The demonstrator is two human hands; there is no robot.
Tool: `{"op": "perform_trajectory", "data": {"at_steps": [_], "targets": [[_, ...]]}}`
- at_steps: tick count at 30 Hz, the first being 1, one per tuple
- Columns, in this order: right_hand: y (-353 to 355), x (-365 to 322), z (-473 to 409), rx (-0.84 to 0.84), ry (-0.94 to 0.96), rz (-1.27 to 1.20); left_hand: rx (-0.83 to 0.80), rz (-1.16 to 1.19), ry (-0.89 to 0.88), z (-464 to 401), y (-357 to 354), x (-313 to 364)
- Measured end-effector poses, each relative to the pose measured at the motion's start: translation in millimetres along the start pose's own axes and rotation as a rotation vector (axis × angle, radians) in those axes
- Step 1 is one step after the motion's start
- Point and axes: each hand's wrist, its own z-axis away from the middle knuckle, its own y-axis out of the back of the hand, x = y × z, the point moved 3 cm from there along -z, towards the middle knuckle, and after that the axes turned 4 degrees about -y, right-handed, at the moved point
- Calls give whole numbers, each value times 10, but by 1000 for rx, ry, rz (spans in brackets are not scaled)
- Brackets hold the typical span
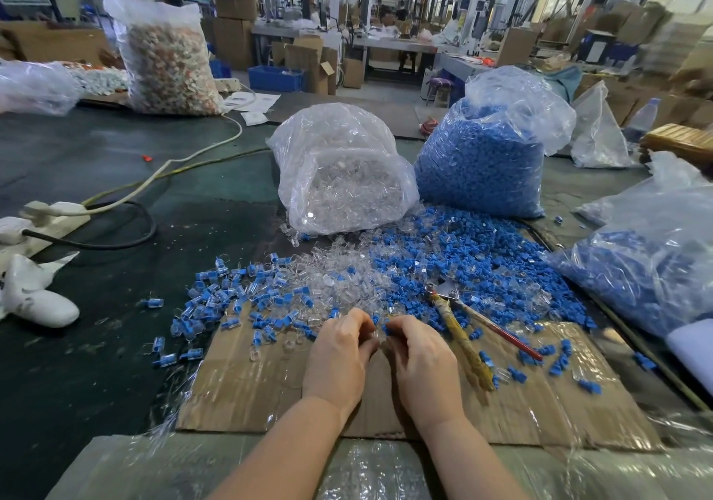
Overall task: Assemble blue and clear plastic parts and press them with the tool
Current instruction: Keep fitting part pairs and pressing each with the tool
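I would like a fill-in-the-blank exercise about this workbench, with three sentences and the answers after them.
1. The pliers lie to the ______ of the right hand.
2. The bag of clear parts stands to the left of the bag of ______ parts.
3. Both hands, the left hand too, work over a sheet of ______.

Missing words: right; blue; cardboard
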Motion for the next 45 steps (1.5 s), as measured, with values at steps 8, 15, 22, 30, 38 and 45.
{"op": "perform_trajectory", "data": {"at_steps": [8, 15, 22, 30, 38, 45], "targets": [[35, -26, 3, 22, 79, -38, 19, 53, 14, -1, 48, 10], [34, -14, 13, 62, 53, -87, 35, 82, 13, 10, 80, 10], [57, -49, 31, 58, 80, -84, 60, 90, 4, 21, 109, 13], [34, -62, 19, 64, 123, 8, 18, 150, -16, 33, 103, 34], [24, -66, 23, 79, 150, -31, -13, 305, 35, 46, 111, 44], [39, -50, 22, 70, 86, 25, -18, 390, 97, 39, 120, 10]]}}
